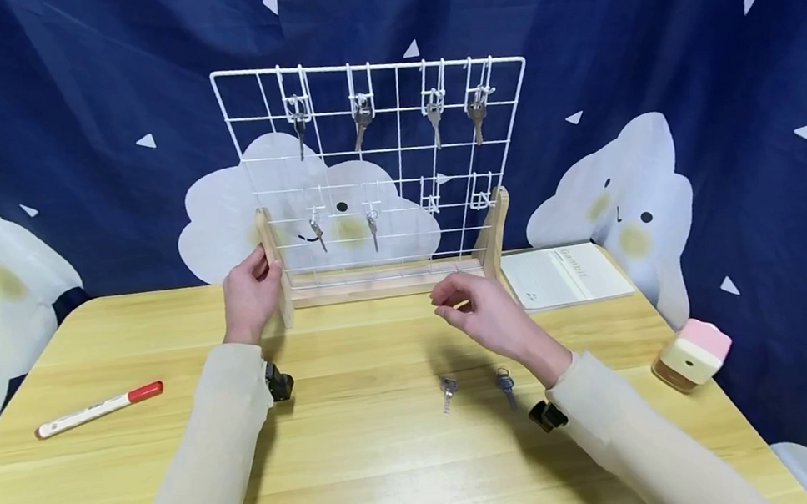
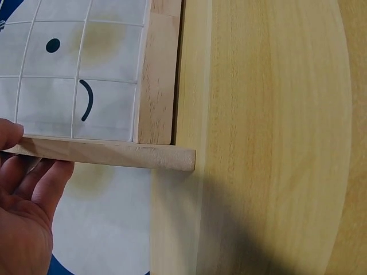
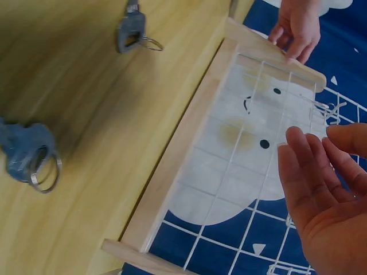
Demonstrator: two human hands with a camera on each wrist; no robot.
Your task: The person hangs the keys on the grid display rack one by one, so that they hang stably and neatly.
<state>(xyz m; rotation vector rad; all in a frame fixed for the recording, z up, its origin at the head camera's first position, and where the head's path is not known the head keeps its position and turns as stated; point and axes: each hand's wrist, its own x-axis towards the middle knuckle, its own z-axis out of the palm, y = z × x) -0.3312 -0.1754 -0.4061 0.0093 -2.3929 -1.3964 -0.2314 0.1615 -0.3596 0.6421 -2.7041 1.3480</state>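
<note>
Keys hang from hooks on a white wire grid rack [image 1: 376, 154] at the back of the wooden surface [image 1: 370, 475]: four along the top row, two on the lower row, with the two lower right hooks bare. The left hand [image 1: 251, 292] grips the rack's left wooden upright [image 1: 273, 260]; in the left wrist view its thumb and fingers sit on either side of that post, steadying the stand. The right hand [image 1: 477, 310] hovers just in front of the rack's wooden base, fingers loosely spread and holding nothing, as the right wrist view shows. Two keys lie loose on the surface below it, a grey key [image 1: 448, 389] and a blue-capped key [image 1: 505, 384], near each other and well apart from the rack. A red-capped marker [image 1: 99, 409] lies far left, a booklet [image 1: 565, 276] and a pink-topped sharpener [image 1: 692, 354] to the right. To do this well, I'd judge, keep the left hand firm on the upright so the light rack doesn't tip, and pick one key up by its ring, which can slip over a bare hook.
</note>
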